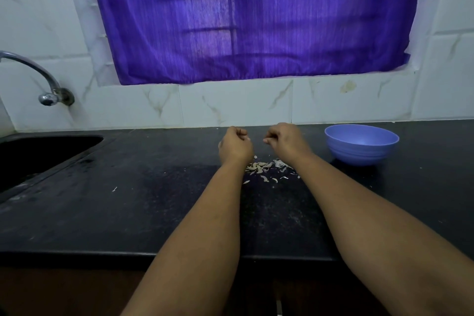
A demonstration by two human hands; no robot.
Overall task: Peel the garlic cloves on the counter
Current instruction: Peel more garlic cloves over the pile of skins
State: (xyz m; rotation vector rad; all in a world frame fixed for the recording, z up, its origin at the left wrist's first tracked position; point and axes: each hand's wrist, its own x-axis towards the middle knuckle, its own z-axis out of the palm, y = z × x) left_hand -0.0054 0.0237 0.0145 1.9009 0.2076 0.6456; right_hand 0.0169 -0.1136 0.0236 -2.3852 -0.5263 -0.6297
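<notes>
Both hands are working mid-frame above the table: the left hand and right hand are curling their fingers, apparently pinching something small, too tiny to identify. Garlic cloves and skins are lying just below them, the blue bowl at right. Peeling seems underway; next, stripping skin demands fingernail purchase.

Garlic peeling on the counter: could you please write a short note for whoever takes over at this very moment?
Left hand: fingers curled, raised above the counter; what it holds is too small to tell.
Right hand: fingers curled, apparently pinching a small pale bit, a clove or a skin.
Garlic pile: cloves and loose skins mixed, lying between the wrists.
Blue bowl: to the right; no contents are visible from this angle.
Done: some peeling, judging by the skins.
Left: finish the pile's cloves.
</notes>
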